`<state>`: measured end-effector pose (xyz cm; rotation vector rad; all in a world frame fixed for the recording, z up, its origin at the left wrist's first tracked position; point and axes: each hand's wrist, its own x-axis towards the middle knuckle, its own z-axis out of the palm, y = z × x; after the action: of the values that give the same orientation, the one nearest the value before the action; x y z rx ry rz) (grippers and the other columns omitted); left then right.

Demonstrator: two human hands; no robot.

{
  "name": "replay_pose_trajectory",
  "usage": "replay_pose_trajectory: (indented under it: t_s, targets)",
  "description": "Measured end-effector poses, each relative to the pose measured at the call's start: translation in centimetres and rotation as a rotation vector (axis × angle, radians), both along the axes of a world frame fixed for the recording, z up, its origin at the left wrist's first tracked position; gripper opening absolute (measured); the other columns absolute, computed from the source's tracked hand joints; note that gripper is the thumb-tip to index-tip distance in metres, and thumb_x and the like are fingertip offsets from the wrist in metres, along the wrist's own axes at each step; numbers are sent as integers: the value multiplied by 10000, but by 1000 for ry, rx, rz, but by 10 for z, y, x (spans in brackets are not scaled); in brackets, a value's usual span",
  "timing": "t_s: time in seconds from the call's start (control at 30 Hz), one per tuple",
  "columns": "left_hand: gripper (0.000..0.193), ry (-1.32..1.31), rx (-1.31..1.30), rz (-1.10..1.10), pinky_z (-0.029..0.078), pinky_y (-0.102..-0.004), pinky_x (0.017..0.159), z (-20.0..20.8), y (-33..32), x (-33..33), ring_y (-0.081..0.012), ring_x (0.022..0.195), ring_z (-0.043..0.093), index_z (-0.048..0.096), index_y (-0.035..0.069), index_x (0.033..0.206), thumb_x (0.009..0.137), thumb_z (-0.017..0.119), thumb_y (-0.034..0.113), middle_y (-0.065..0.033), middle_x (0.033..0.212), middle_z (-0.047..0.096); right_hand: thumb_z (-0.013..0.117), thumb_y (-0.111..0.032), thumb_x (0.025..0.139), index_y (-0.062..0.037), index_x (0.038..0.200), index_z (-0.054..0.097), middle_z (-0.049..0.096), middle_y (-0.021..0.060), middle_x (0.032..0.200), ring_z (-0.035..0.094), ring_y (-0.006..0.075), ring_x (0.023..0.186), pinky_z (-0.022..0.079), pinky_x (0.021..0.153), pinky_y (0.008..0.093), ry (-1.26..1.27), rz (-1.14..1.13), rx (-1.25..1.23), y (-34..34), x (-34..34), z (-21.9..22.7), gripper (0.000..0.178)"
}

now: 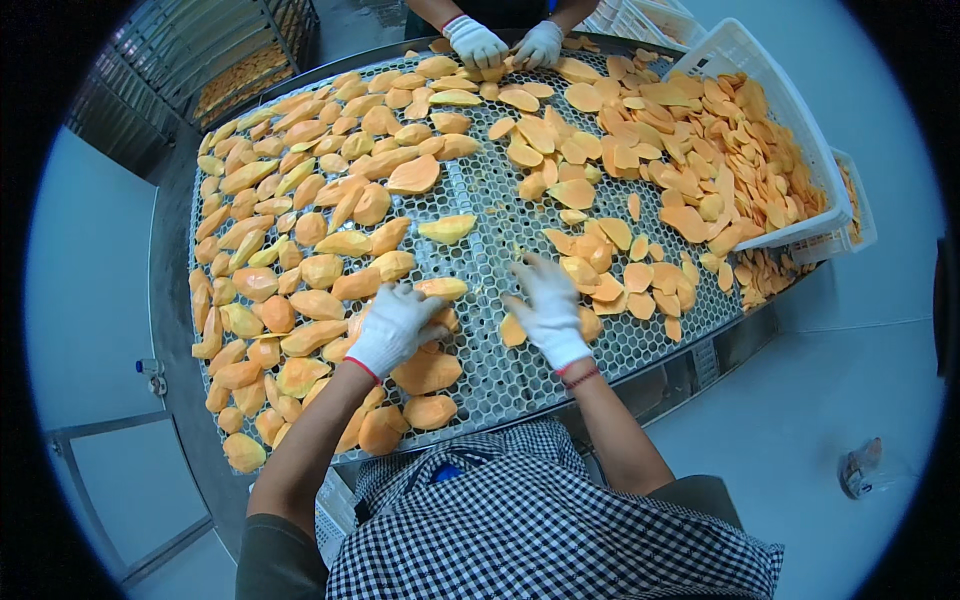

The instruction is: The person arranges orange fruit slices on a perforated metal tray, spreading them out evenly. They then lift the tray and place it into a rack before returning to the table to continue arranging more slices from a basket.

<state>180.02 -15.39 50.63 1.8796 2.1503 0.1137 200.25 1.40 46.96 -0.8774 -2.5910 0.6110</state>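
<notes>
The person's left hand [392,325], in a white fabric glove with a red cuff edge, is leaning over a dense field of flat, orange, oval slices [321,270]. Its fingers are spreading slightly and bending, with the thumb standing apart; one orange slice [440,288] is lying right at the fingertips, and another is showing partly between fingers and thumb. I cannot tell whether the hand is gripping it. A broad, smooth orange slice [427,372] is lying just on the near side of this hand.

The right hand [550,310], in a matching glove, is stretching out palm down with its fingers fanned wide above white plastic honeycomb mesh [485,350]. It is showing nothing in its grasp, though the underside of the palm is hidden. A small orange slice [513,330] is lying just below its thumb, and a loose cluster of orange pieces [640,285] is lying to its right. A dark red bracelet [580,378] is circling the right wrist.

The slices are filling the mesh to the left of the left hand and beyond it. Farther to the right of and beyond the right hand, a white plastic crate [735,52] is lying tipped, with a heap of orange slices [760,150] spilling from it. Straight beyond both hands, a co-worker's two white-gloved hands [476,42] are touching slices at the far edge.
</notes>
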Motion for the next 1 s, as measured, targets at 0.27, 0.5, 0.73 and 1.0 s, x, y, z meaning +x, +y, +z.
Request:
replay_pose_trajectory:
  t_s: [0.27,0.5,0.73,1.0]
  targets:
    - [717,148,177,-21,233,-547,1171,-32,8,11,-356,1366,388,386,143,1476,878,687,401,-154,1452,431,731,-245,809,-118,1331,544,531,136,1366,533,337,1231,437,1025,459,-32,92,46,-11,30,-25,568]
    - [659,118,151,-17,229,-553,1157,-30,-4,11,-375,1399,352,428,85,1448,908,637,399,-186,1466,429,663,-221,956,-30,1314,590,646,83,1256,590,142,1132,467,1013,297,667,-230,-928,8,-49,-26,412]
    - [632,8,132,110,203,-550,1177,-27,-4,20,-400,1375,361,475,61,1407,874,672,338,-197,1444,440,628,-246,952,-52,1309,590,584,185,1349,552,328,1267,426,1080,396,470,-40,-445,12,-80,-25,408]
    - [645,-23,126,199,197,-568,1178,-22,-9,26,-402,1356,363,478,76,1369,812,723,291,-193,1414,450,689,-357,904,27,1300,575,599,237,1307,560,369,1232,430,1063,411,262,-531,-114,260,110,33,563]
